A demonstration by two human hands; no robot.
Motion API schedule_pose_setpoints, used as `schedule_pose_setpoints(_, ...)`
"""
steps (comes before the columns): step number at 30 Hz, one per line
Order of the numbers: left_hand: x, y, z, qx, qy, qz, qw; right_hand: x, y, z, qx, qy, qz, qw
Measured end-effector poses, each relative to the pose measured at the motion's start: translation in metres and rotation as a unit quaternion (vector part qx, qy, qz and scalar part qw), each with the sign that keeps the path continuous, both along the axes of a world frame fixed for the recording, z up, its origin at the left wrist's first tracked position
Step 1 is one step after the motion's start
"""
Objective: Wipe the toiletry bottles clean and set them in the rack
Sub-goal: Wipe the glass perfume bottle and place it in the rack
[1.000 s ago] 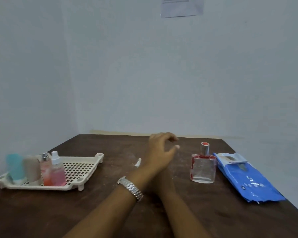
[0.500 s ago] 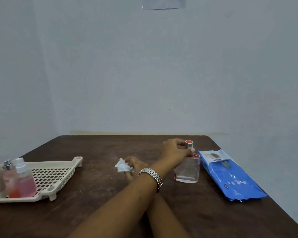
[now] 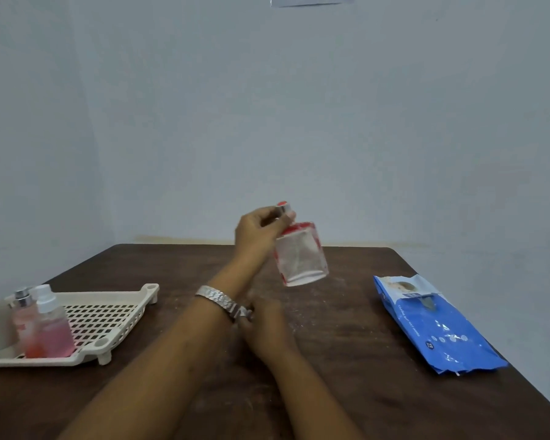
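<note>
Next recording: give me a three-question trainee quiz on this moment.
1. True or false: the clear bottle stands on the table.
2. The left hand grips that bottle by its: A) base B) cap end C) flat sides.
3. Fill in: the pink spray bottle stands in the ___.
Key: 1 false, it is held tilted above the table; 2 B; 3 rack.

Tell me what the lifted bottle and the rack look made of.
The perfume bottle in the left hand has a see-through body with bright edges: likely glass, possibly hard clear plastic. Its cap looks like silvery metal with a red top. The rack is a cream, matte, moulded perforated grid with feet, so probably plastic.
</note>
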State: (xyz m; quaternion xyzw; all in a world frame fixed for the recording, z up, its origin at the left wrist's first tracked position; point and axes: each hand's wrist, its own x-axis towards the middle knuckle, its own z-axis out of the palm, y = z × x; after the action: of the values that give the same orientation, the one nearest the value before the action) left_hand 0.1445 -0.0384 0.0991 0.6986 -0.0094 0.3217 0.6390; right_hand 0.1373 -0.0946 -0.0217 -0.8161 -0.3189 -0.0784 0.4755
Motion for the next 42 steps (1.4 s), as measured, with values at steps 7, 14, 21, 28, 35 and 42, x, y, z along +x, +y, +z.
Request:
schedule_pose_setpoints(7,-0.029,0.094,-0.026,-0.051,0.002,0.032,0.998,0.009,0.012,-0.004,0.016,0.016,-0.016,1.000)
schedule_pose_setpoints(14,-0.043,0.136,-0.071,-0.055,0.050,0.048,0.996,0.018,0.009,-0.002,0.067,0.000,-0.074,0.995)
schedule_pose_setpoints(21,-0.040,0.134,-0.085,-0.066,0.048,0.013,0.997,0.015,0.014,0.005,0.164,-0.039,-0.085,0.982)
schedule_pose_setpoints(28,-0.043,0.107,-0.091,-0.022,0.013,-0.006,1.000,0.004,0.020,0.031,0.257,-0.088,-0.062,0.960)
schedule_pose_setpoints(35,-0.034,0.103,-0.101,-0.009,-0.030,0.003,0.999,0.010,0.032,0.049,0.071,-0.230,0.014,0.971)
schedule_pose_setpoints(42,-0.030,0.101,-0.106,0.023,-0.054,0.029,0.998,0.020,0.039,0.051,0.111,-0.229,0.031,0.967)
